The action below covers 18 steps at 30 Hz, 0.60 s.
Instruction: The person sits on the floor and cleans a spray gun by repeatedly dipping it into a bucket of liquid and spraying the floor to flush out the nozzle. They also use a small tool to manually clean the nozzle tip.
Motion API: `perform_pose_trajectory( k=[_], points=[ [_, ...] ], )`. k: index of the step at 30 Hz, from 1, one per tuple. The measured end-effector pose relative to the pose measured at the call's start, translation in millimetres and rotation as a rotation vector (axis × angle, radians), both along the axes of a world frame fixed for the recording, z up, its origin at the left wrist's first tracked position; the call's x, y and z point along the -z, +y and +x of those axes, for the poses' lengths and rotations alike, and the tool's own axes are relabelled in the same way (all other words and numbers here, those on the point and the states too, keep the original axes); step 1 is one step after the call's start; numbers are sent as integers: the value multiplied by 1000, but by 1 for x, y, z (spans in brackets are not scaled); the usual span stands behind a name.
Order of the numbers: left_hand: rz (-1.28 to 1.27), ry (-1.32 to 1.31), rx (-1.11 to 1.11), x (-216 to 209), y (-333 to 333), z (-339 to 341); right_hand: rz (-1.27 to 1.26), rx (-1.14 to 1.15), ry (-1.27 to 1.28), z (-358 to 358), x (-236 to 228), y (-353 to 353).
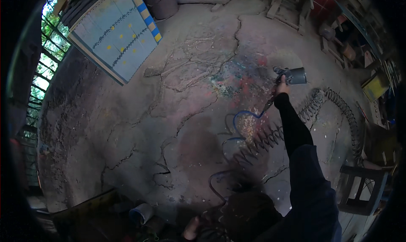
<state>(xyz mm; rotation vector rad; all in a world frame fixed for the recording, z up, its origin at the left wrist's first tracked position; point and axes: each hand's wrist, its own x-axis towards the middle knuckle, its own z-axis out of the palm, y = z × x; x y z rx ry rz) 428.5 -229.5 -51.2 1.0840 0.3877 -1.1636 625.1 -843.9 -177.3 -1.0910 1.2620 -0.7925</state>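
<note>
My right arm reaches out over the floor. At its end my right hand [282,88] is closed around the handle of a paint spray gun [281,75]. A dark grey cylindrical cup [298,76] sits on the gun, tilted on its side and pointing right. From the gun's handle a blue hose [247,112] loops down to a dark coiled air hose [266,140] on the floor. At the lower edge, in deep shadow, a skin-toned shape seems to be my left hand [191,228]; its fingers cannot be made out.
A light blue painted panel [120,35] with yellow spots leans at the upper left. Behind it stands a dark bucket [160,3]. The cracked floor [186,115] is paint-stained. A dark frame-like stool [363,190] stands at lower right; a pale can [142,213] stands at lower left.
</note>
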Motion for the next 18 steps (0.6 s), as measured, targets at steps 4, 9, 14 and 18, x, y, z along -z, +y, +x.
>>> perform_pose_trajectory(
  k=[4, 9, 14, 18],
  points=[
    [-12, -26, -36, 1, -34, 36, 6, 224, 51, 46, -21, -60],
    [-57, 23, -78, 3, -58, 70, -62, 261, 21, 102, -7, -99],
    [-136, 98, -153, -27, -77, 93, -63, -6, 235, 208, 28, -70],
    [-157, 118, -242, -30, -69, 80, -54, -158, 41, 285, 22, 8]
  ],
)
